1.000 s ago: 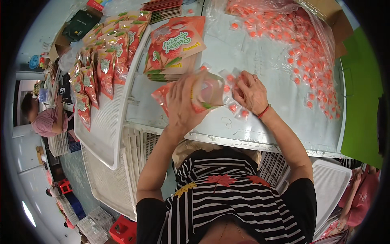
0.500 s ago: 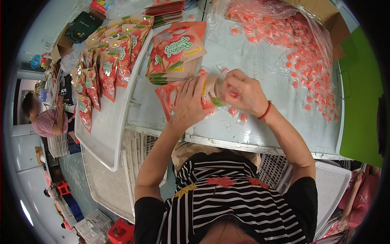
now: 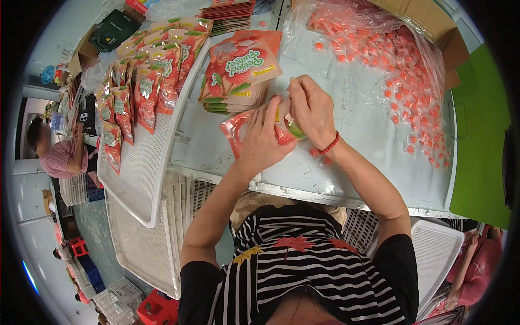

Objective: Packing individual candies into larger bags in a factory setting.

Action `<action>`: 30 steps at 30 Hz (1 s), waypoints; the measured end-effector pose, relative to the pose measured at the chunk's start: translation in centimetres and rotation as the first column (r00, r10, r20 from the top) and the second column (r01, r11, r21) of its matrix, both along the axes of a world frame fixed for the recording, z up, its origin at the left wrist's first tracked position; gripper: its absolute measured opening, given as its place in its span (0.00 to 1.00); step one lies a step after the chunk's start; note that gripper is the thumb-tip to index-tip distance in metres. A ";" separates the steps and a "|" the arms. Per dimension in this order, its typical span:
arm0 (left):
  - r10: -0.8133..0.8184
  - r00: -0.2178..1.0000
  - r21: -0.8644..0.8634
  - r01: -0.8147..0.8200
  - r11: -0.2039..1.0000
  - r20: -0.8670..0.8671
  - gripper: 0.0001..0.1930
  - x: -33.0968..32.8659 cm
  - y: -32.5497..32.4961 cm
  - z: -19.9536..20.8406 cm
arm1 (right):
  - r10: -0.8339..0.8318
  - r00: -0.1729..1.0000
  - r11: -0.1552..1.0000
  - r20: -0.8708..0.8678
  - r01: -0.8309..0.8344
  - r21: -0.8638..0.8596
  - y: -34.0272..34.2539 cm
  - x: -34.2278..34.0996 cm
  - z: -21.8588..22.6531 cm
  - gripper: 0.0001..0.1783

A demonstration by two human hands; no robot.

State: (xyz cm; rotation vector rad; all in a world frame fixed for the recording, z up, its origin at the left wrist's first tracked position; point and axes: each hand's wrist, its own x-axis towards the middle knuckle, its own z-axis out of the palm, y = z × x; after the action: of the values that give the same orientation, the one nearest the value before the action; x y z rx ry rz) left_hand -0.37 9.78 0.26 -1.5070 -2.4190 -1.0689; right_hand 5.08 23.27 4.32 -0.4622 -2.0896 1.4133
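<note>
A red candy pouch [image 3: 233, 129] lies tilted on the table near its front edge. My left hand [image 3: 262, 135] is wrapped over it, fingers pressed on its printed side. At the pouch's open end, my right hand [image 3: 314, 111] is closed with its fingertips at the mouth; what it holds is hidden. A few wrapped red candies [image 3: 314, 152] lie beneath my right wrist. Just beyond my left hand is a stack of flat pouches [image 3: 244, 62].
Loose wrapped candies [image 3: 401, 81] spill from a clear plastic liner in a cardboard box [image 3: 428, 21] at the far right. Filled pouches [image 3: 146, 92] stand in a white mesh tray [image 3: 138, 184] at left. A person [image 3: 62, 149] is farther left.
My right hand has moved slightly left, onto the pouch's mouth, and the red candy seen in its fingers is now hidden. The pouch and left hand have shifted slightly right.
</note>
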 end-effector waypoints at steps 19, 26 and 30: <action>0.016 0.975 0.102 -0.040 0.994 0.223 0.49 -0.1 -0.6 1.6 | 0.091 0.986 0.992 -0.143 -0.102 -0.074 1.2 2.2 2.5 0.20; 0.105 0.915 0.357 -0.255 0.898 0.389 0.51 -2.7 -4.3 2.4 | -0.094 0.943 0.721 0.318 -0.156 0.675 0.8 11.1 -7.7 0.48; 0.208 0.848 0.276 -0.375 0.885 0.487 0.51 -2.3 -5.6 2.2 | -0.063 0.947 0.754 0.316 -0.163 0.637 -2.8 9.2 -8.8 0.52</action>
State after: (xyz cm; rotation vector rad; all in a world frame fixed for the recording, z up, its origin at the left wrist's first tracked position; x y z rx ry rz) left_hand -2.65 4.22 2.45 -0.7966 -2.4106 -1.8163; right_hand 14.23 20.51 -4.43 -0.3487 -2.6969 0.5469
